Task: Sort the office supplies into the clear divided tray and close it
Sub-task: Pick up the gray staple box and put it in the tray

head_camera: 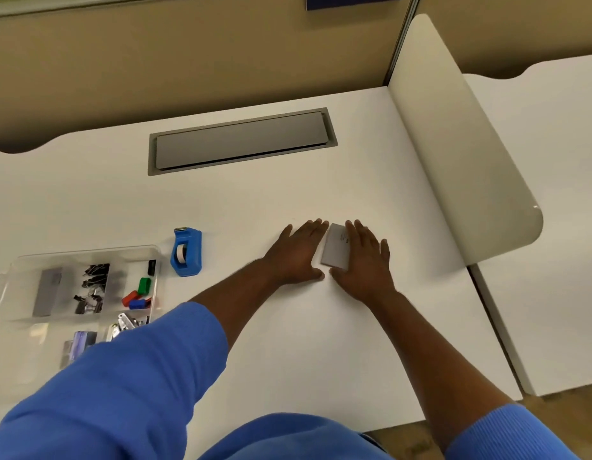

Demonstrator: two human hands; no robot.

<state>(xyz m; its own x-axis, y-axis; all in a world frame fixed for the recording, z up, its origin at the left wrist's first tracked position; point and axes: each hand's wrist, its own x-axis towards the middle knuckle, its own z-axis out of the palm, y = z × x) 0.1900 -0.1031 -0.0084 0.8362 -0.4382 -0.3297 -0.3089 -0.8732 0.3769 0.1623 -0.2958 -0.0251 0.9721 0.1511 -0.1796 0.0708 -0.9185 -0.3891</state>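
Observation:
A small grey box [335,248] lies on the white desk [288,343] right of centre. My left hand [296,252] rests flat, palm down, against its left side. My right hand [366,260] lies over its right edge, with the thumb at the box's near corner. Far left stands the clear divided tray [88,253], which holds a grey box [47,292], black binder clips [92,287], small green, red and blue pieces [138,293] and metal clips [128,322]. My left sleeve hides the tray's near part. A blue tape dispenser [186,252] stands just right of the tray.
A grey cable hatch [241,141] is set into the desk at the back. A curved beige divider panel [454,144] rises along the right side, with another desk [553,227] beyond it. The desk's front edge runs close to my body.

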